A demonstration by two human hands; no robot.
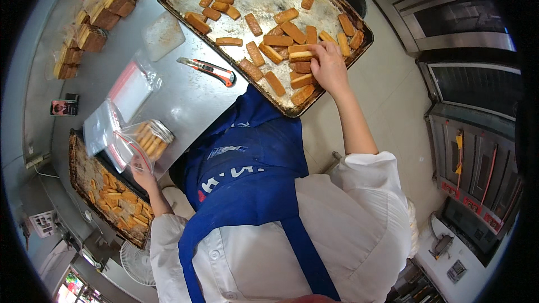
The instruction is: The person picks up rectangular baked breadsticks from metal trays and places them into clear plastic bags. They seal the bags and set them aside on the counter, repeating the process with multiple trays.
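My left hand (143,173) holds the open edge of a clear zip bag (134,145) with a red seal line. Inside the bag, baked sticks (152,141) lie side by side over the steel table. My right hand (329,65) reaches over the near right part of a large baking tray (366,42), its fingertips on a golden-brown baked stick (301,56) among others. More baked sticks (293,32) are scattered and piled across the tray. Whether the fingers have lifted a piece cannot be told.
A utility knife (208,70), a plastic scraper (163,35) and empty zip bags (130,88) lie on the steel table (189,109). Filled bags (93,38) line its far left edge. A second tray of sticks (113,198) is at the lower left; ovens (467,88) stand to the right.
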